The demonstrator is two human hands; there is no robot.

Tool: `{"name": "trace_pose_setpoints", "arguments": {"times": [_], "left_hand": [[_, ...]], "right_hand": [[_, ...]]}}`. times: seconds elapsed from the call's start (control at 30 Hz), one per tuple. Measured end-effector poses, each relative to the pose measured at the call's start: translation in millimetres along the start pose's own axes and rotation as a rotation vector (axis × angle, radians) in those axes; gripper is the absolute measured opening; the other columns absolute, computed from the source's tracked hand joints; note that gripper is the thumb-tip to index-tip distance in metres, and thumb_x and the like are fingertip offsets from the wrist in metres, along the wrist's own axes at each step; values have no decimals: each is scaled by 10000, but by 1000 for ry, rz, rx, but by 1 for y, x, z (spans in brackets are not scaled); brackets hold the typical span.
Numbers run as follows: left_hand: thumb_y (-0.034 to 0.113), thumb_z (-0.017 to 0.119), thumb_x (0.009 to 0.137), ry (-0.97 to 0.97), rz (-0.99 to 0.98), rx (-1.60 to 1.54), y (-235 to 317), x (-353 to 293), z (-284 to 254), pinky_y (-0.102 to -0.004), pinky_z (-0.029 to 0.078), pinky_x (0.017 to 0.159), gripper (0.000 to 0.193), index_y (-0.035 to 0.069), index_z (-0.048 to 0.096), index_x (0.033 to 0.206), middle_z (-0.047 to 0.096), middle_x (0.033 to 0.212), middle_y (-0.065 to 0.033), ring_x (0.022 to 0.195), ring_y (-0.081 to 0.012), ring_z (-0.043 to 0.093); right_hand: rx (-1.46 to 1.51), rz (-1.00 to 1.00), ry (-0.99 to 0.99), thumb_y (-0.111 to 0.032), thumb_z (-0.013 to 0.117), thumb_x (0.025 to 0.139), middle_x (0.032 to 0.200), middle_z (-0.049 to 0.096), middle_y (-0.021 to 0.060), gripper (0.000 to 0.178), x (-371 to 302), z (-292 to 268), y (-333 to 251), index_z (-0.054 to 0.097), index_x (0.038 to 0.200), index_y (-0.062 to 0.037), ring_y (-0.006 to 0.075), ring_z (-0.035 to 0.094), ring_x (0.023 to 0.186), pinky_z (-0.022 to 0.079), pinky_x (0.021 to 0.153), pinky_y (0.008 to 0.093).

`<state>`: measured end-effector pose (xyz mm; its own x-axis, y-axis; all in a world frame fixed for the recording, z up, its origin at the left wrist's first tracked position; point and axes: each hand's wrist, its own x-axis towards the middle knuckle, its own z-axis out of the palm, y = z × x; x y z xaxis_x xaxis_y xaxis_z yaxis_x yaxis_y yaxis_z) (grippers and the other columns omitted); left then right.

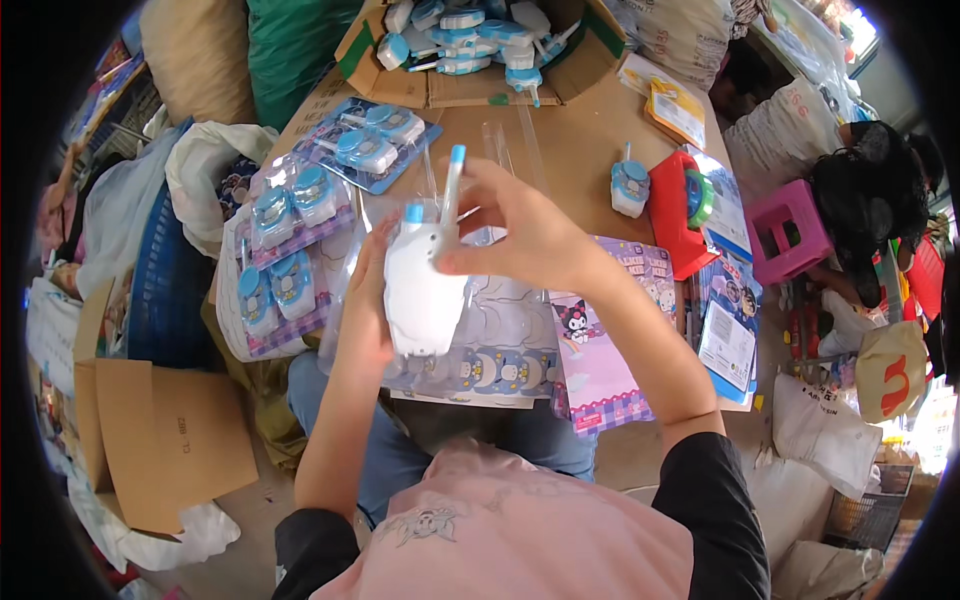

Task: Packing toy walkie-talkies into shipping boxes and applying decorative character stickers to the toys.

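A white toy walkie-talkie [425, 305] is held upright above the table, its plain back with small screw holes showing. My left hand [368, 310] is closed round its left side. My right hand [515, 225] pinches its upper right corner, by the white antenna [452, 190] with a blue tip. A second short blue tip [414, 213] sticks up from its top left; I cannot tell whether it belongs to another toy behind. Beneath my hands lie clear plastic blister shells [500, 325] and a printed sheet [480, 400]. To the right lie purple printed cards [605, 380].
Packed blister cards [290, 215] of blue-and-white toys lie at the left. At the back stands an open cardboard box [430, 92] full of such toys. On the right are a loose walkie-talkie [630, 188], a red tape dispenser [675, 215] and a pink stool [790, 232].
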<state>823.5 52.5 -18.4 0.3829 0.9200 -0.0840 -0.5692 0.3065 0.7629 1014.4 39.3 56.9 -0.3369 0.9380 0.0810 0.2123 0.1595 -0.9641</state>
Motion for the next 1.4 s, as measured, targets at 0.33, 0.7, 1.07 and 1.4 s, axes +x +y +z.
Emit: {"name": "trace_pose_setpoints", "arguments": {"times": [0.33,0.7,1.07,1.4], "left_hand": [[103,642,858,113,-117,36,-15,-3,15,-345,490,883,683,35,259,1419,533,1212,-133,1062,-219,575],[-11,682,767,147,48,88,2,-8,23,-430,500,855,848,97,154,1421,494,1206,-167,1051,-266,564],[-7,667,774,112,55,91,-29,-2,35,-392,494,861,759,115,258,1401,512,1193,-129,1058,-229,553],[-18,667,752,-113,-184,118,-20,-7,68,-359,493,874,700,117,359,1366,547,1147,-94,1033,-210,574]], "right_hand": [[-1017,-432,452,-199,750,694,965,631,90,275,-10,9,15,693,946,-105,275,627,833,514,742,355],[-1075,418,778,-227,612,777,1139,557,212,533,-41,-150,151,488,1290,-153,419,576,1010,503,832,462],[-1092,80,788,-331,654,843,1379,427,117,400,-67,9,54,618,1163,-94,391,347,1298,177,1037,632],[101,170,628,-22,574,880,1236,544,46,431,-118,-34,52,491,1301,-68,90,596,927,506,732,233]]}}
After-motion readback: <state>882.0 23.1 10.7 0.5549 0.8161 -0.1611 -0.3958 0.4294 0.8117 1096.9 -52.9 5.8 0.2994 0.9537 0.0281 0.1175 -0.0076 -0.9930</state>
